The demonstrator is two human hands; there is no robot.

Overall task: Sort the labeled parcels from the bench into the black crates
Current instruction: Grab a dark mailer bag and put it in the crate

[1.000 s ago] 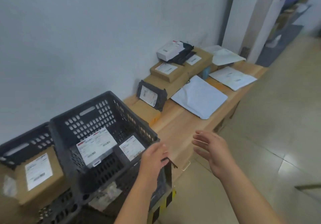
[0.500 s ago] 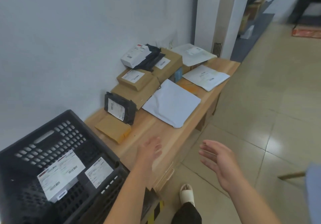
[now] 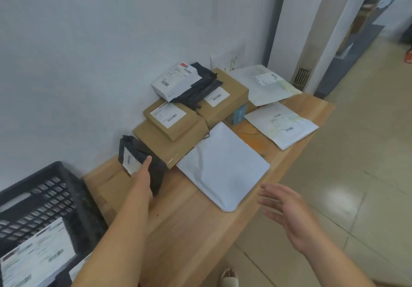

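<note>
A black bagged parcel (image 3: pixel 136 151) with a white label leans against a stack of brown boxes (image 3: pixel 169 142) on the wooden bench (image 3: pixel 189 224). My left hand (image 3: pixel 142 179) grips this parcel, one digit lying across its label and the other fingers hidden behind it. My right hand (image 3: pixel 287 211) hovers over the bench's front edge, fingers spread and holding nothing. The black crate (image 3: pixel 44 188) stands at the lower left with white-labeled parcels (image 3: pixel 38 255) inside.
A pale grey mailer (image 3: pixel 223 166) lies flat mid-bench. Farther along are a labeled small brown box (image 3: pixel 171 117), a white box (image 3: pixel 176 80) on a black bag (image 3: pixel 202 86), another brown box (image 3: pixel 225 99) and two white mailers (image 3: pixel 281 124). The wall runs behind; tiled floor on the right.
My view swung from the crates to the bench. My left hand left the crate, reached forward and took hold of the black parcel. My right hand stayed spread beside the bench.
</note>
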